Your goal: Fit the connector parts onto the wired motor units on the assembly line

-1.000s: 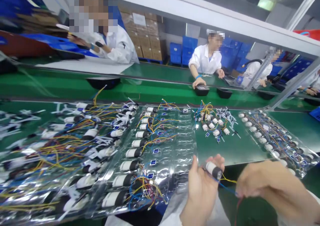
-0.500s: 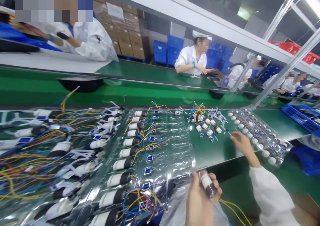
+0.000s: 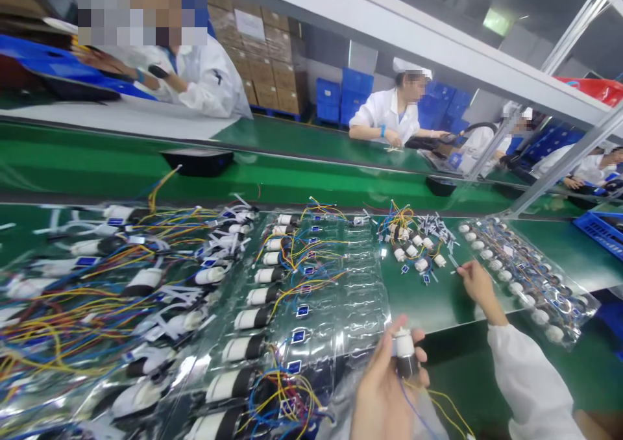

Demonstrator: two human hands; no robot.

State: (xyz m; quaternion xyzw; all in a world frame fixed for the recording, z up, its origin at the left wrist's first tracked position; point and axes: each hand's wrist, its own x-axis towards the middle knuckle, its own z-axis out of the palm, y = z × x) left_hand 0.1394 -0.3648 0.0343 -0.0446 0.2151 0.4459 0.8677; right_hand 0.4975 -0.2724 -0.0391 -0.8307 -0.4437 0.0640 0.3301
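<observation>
The left grip (image 3: 382,385) enfolds a cylinder (image 3: 405,352) while, toward two o'clock, the right grip (image 3: 478,283) pinches a thin strip (image 3: 453,262), seemingly a pick-up step needing careful lifting.

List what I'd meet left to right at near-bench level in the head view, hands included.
Jumbled wired cylinders → half-filled clear tray → left hand holding a white-and-black cylinder → right hand → second clear tray → blue crate.
</observation>
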